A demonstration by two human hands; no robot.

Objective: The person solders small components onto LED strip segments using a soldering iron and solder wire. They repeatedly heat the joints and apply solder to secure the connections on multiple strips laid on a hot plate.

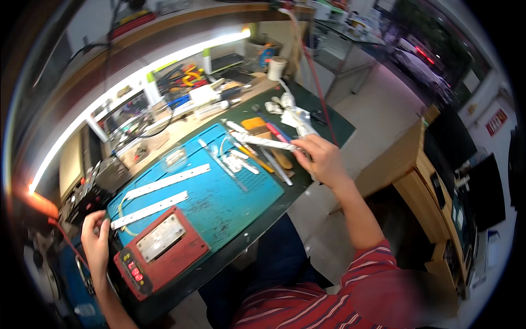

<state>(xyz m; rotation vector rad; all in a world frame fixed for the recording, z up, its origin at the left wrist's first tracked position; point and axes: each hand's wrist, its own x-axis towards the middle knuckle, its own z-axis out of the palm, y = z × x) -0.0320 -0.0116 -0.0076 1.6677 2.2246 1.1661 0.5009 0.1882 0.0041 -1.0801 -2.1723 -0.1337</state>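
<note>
The right hand (322,160) is closed in a pinch, thumb and fingers together on the right end of a narrow white strip (269,142), whose length points away from the fingertips, leftward and slightly toward the back of the worktop (335,122). The strip crosses in front of the tools at the right edge of the blue mat (249,204); whether it touches any of them cannot be told. Just below and beside it lie a brush (255,125) with an orange head, a wooden-handled tool (281,159) and a few slim pens or rods, with some small white pieces (236,163) on the mat to the left. Well apart from it, the left hand (94,241) is at the mat's left corner, fingers loosely bent and thumb apart from them; whether it has hold of anything cannot be told. Near those fingers is the end of a lower white strip (150,209), lying flat on the mat, and beyond that a longer upper white strip (169,181) lies roughly parallel, with a pale wire at their left ends. In front of the lower strip, a red heating device (189,241) with a pale metal plate (160,237) and a lit red display overlaps the mat. Farther back, a bright tube lamp (159,66) runs along the shelf, above a clutter of tools.
</note>
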